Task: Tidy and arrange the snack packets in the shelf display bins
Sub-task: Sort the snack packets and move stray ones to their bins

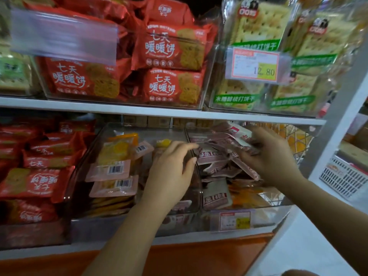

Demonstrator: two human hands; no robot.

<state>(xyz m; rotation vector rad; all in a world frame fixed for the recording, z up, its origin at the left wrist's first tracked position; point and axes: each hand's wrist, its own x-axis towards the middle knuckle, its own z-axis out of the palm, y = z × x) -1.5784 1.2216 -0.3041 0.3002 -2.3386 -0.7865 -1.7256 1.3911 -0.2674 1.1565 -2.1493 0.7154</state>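
Mauve-pink packets (233, 136) are bunched in your right hand (272, 158), a little right of the centre of the frame. The fingers are curled round several of them at once and hold them above the right clear bin (189, 134). Below this hand, inside that same bin, a loose heap (215, 158) of like packets lies in disorder, some flat, some on edge. Your left hand (171, 172) is at the centre of the frame, with fingers relaxed and a little spread, grasping nothing. Its forefinger reaches toward the wall between the two bins, but whether it touches this wall I cannot tell. To the left of this hand stands the middle clear bin (151, 132), where pale pink packets (111, 170) lie overlapping with their barcodes up, and a yellow packet (119, 148) sits behind them. At the lower left of the frame red biscuit packets (33, 184) are piled. A price label (235, 221) hangs at the front edge below the right bin. Right of your right hand you see a wire basket (296, 140). Across the frame runs a white shelf board (139, 110). On it, at the upper centre, upper red packets (171, 46) fill a clear bin, and at the upper right cracker packets (258, 22) with green bands sit behind a price tag (256, 64) reading 12.80.
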